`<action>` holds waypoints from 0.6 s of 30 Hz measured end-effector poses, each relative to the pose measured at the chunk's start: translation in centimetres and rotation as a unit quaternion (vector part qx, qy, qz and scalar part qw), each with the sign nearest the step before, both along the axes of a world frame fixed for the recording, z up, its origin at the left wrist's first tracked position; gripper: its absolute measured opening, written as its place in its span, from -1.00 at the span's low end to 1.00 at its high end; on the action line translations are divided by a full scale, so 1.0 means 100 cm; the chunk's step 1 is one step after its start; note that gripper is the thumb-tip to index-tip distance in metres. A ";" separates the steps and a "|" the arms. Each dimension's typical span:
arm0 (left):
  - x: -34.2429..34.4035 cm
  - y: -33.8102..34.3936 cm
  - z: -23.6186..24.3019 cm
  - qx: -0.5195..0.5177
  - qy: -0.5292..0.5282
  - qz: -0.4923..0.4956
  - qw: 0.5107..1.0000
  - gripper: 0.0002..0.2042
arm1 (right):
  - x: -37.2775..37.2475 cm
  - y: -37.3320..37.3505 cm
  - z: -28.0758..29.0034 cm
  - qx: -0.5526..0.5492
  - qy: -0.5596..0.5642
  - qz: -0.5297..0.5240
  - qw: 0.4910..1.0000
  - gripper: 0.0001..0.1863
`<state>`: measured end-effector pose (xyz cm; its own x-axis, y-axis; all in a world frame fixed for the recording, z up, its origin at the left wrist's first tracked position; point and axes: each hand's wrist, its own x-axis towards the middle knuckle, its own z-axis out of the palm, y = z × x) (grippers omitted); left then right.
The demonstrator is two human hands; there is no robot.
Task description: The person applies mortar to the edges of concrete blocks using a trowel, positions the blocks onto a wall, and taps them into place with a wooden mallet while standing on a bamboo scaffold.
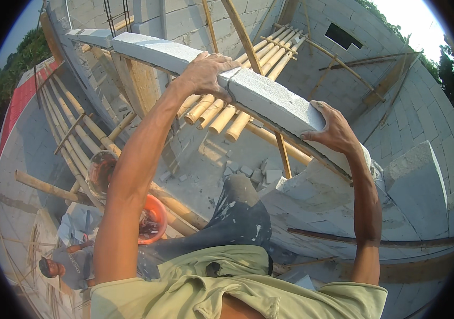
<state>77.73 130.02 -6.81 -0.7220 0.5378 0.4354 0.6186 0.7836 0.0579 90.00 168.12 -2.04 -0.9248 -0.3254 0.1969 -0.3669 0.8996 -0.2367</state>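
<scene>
Steadily, you have both hands on the block (278, 102), which lies along the top of a row running from upper left down toward the right, above the floor; your left hand (205, 77) is clasped over the joint where the block meets the next block (155, 51), its fingers over the top and its thumb down at the near side; your right hand (334, 127) grips the block toward its right end, fingers over the upper edge and thumb on the near face; a dark strip runs along the row's lower edge.

Beyond and beneath the row, bamboo poles (218, 118) reach out side by side, their cut ends toward you; a slanting timber (242, 34) crosses in front of them; rubble (253, 173) is heaped below, near your knee (240, 190).

To your left, an orange bucket (155, 226) sits just beside your leg, with a dirty bucket (99, 173) near it, partly behind your left arm; more poles (73, 125) slope away past them; lower down on that side, a co-worker (73, 266) is partly hidden by the same arm; at far right, a pale wall (415, 103) curves round.
</scene>
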 end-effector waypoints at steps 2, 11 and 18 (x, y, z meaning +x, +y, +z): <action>-0.001 -0.001 -0.002 0.000 -0.012 0.006 1.000 0.05 | 0.000 -0.002 0.001 -0.008 -0.019 0.006 1.000 0.05; 0.000 0.005 0.004 0.002 -0.016 0.005 1.000 0.07 | 0.005 -0.002 0.002 0.026 -0.012 -0.038 0.999 0.06; 0.023 0.011 0.013 0.003 -0.022 -0.010 1.000 0.15 | -0.007 0.018 0.016 -0.047 -0.076 -0.020 0.996 0.33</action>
<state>80.00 131.14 -5.55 -0.7298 0.5495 0.4067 0.6305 0.7711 0.0895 89.29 169.89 -0.44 -0.9580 -0.2752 0.0809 -0.2853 0.8836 -0.3713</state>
